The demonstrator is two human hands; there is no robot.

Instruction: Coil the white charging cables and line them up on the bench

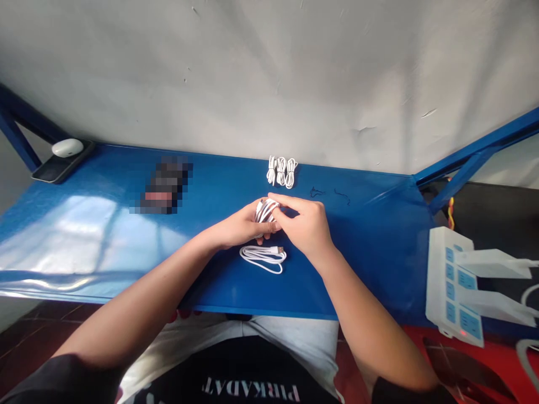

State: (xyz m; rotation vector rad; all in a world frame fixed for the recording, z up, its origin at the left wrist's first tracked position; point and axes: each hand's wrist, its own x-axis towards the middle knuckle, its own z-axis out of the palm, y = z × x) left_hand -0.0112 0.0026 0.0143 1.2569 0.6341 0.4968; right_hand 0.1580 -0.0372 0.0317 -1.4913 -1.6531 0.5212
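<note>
A coiled white USB cable (266,211) is held just above the blue table. My left hand (242,224) wraps round its left and lower side, thumb across the coil. On the coil's right, my right hand (304,220) pinches with thumb and forefinger at its upper edge; what exactly lies between those fingertips is hidden. Below both hands, a second white USB cable (263,258) lies loosely looped on the table, its metal plug pointing right. Beyond them, three bundled white cables (281,171) rest side by side near the wall.
Two thin dark ties (342,195) lie right of the bundles on the blue table (370,252). A blurred dark item (166,185) sits left. At far left is a black tray (54,168) with a white mouse (67,147). A power strip (452,286) with chargers stands at right.
</note>
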